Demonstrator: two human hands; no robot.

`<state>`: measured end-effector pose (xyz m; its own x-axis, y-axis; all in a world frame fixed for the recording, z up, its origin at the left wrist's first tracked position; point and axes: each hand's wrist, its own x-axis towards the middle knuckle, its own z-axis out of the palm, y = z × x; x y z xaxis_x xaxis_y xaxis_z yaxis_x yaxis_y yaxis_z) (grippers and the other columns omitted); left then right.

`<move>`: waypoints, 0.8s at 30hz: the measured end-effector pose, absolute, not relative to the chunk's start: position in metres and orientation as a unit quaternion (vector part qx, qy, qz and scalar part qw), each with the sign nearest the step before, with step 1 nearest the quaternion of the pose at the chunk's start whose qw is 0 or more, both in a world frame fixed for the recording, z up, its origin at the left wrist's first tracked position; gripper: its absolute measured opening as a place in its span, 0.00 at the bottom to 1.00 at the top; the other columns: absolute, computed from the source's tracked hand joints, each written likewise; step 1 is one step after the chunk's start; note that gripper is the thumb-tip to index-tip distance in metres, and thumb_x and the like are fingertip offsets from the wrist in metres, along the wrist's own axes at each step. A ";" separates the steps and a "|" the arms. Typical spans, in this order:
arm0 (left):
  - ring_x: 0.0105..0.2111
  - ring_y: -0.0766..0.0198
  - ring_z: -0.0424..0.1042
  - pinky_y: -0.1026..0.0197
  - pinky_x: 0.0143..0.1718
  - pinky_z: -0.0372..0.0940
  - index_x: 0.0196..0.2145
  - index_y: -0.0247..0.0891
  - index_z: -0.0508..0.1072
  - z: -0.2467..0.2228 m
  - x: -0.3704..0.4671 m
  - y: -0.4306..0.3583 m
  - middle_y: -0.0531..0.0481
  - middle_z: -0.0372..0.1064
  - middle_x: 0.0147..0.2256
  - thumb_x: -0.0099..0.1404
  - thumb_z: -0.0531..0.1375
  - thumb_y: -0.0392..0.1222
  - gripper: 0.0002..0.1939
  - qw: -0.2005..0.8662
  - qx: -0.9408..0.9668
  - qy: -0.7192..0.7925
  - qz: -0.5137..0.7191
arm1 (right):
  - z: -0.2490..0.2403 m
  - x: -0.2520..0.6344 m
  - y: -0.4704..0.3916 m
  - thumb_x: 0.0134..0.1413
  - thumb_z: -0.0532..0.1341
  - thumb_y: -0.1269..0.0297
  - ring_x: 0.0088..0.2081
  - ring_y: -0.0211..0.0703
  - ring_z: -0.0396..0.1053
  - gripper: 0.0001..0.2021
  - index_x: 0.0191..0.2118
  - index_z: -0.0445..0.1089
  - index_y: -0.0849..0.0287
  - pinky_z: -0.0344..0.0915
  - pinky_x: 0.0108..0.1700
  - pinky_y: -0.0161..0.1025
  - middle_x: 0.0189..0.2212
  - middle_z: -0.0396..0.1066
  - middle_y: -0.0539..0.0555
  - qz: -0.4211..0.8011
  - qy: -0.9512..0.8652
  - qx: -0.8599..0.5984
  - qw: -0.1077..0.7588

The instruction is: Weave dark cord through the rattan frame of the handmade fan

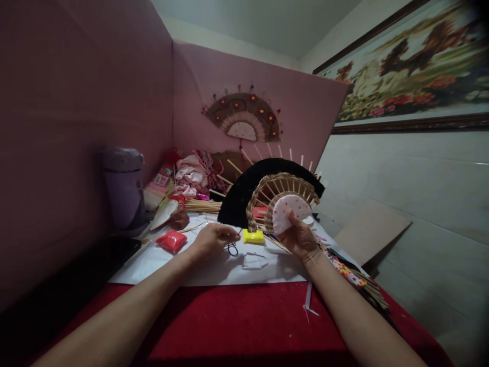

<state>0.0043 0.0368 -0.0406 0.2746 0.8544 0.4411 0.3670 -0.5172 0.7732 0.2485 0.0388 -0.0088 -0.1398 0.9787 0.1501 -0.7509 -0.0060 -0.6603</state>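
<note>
My right hand [301, 239] grips a handmade folding-fan shape [237, 196] by its padded half-round base [289, 210], white-pink with small red spots. Thin wooden sticks fan out from that base through a braided straw-coloured band [282, 179] and a black cloth arc, and their pale tips stick out past the edge. Near the fan's lower left corner, my left hand [214, 240] pinches a thin dark cord [233, 249], which hangs in a loop above the white sheet. Just behind the cord lies a yellow packet [252, 236].
White paper [225, 272] covers part of a red-clothed table [237, 321]. A red packet [171, 241], bundled sticks [202, 205], pink fabric [191, 171] and a purple lidded cup [123, 188] stand left. A finished fan [244, 114] hangs on the pink partition. Patterned cloth [346, 271] lies right.
</note>
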 end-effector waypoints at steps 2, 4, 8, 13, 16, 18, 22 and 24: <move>0.23 0.62 0.68 0.64 0.24 0.58 0.27 0.41 0.79 -0.043 0.009 0.034 0.48 0.73 0.22 0.51 0.60 0.49 0.12 0.269 0.772 0.391 0.423 | -0.008 0.247 0.038 0.55 0.56 0.69 0.34 0.34 0.73 0.08 0.40 0.69 0.54 0.71 0.36 0.33 0.33 0.76 0.47 0.689 -0.303 -0.174 0.635; 0.22 0.63 0.67 0.64 0.23 0.56 0.28 0.42 0.79 -0.043 0.012 0.031 0.49 0.73 0.22 0.54 0.58 0.49 0.12 0.248 0.795 0.382 0.401 | -0.007 0.247 0.038 0.55 0.56 0.67 0.35 0.34 0.73 0.07 0.40 0.68 0.54 0.71 0.38 0.33 0.34 0.76 0.47 0.689 -0.296 -0.160 0.642; 0.19 0.65 0.65 0.64 0.22 0.52 0.26 0.45 0.79 -0.036 0.015 0.021 0.51 0.72 0.19 0.54 0.58 0.45 0.09 0.192 0.827 0.366 0.381 | -0.004 0.244 0.038 0.55 0.57 0.63 0.35 0.34 0.73 0.07 0.40 0.69 0.54 0.70 0.39 0.33 0.35 0.75 0.47 0.681 -0.295 -0.141 0.655; 0.19 0.64 0.65 0.64 0.22 0.49 0.21 0.48 0.77 -0.030 0.019 0.012 0.52 0.71 0.18 0.53 0.58 0.39 0.09 0.157 0.852 0.345 0.359 | -0.002 0.243 0.038 0.57 0.54 0.61 0.38 0.37 0.72 0.10 0.42 0.68 0.55 0.70 0.39 0.37 0.36 0.75 0.50 0.687 -0.288 -0.123 0.655; 0.21 0.63 0.67 0.64 0.24 0.51 0.22 0.48 0.77 -0.031 0.022 0.011 0.52 0.72 0.20 0.54 0.58 0.40 0.09 0.152 0.864 0.338 0.340 | -0.002 0.244 0.040 0.59 0.52 0.62 0.38 0.36 0.72 0.10 0.42 0.68 0.55 0.70 0.40 0.37 0.35 0.75 0.49 0.684 -0.266 -0.119 0.669; 0.23 0.62 0.67 0.63 0.25 0.52 0.23 0.48 0.78 -0.032 0.024 0.011 0.51 0.72 0.21 0.54 0.59 0.42 0.08 0.160 0.868 0.325 0.341 | -0.003 0.244 0.041 0.57 0.54 0.63 0.37 0.36 0.73 0.10 0.43 0.68 0.54 0.70 0.40 0.37 0.34 0.75 0.49 0.676 -0.265 -0.122 0.677; 0.27 0.60 0.66 0.62 0.29 0.56 0.23 0.43 0.78 -0.026 0.025 0.016 0.49 0.72 0.22 0.53 0.60 0.47 0.08 0.241 0.794 0.343 0.440 | -0.004 0.244 0.042 0.52 0.60 0.63 0.37 0.36 0.73 0.12 0.44 0.67 0.52 0.70 0.40 0.36 0.34 0.75 0.48 0.651 -0.294 -0.135 0.687; 0.25 0.63 0.65 0.62 0.28 0.56 0.22 0.41 0.76 -0.020 0.022 0.019 0.50 0.70 0.21 0.54 0.60 0.48 0.10 0.287 0.706 0.371 0.531 | -0.004 0.243 0.042 0.51 0.61 0.63 0.37 0.36 0.72 0.12 0.44 0.67 0.52 0.70 0.40 0.36 0.35 0.75 0.48 0.646 -0.302 -0.142 0.687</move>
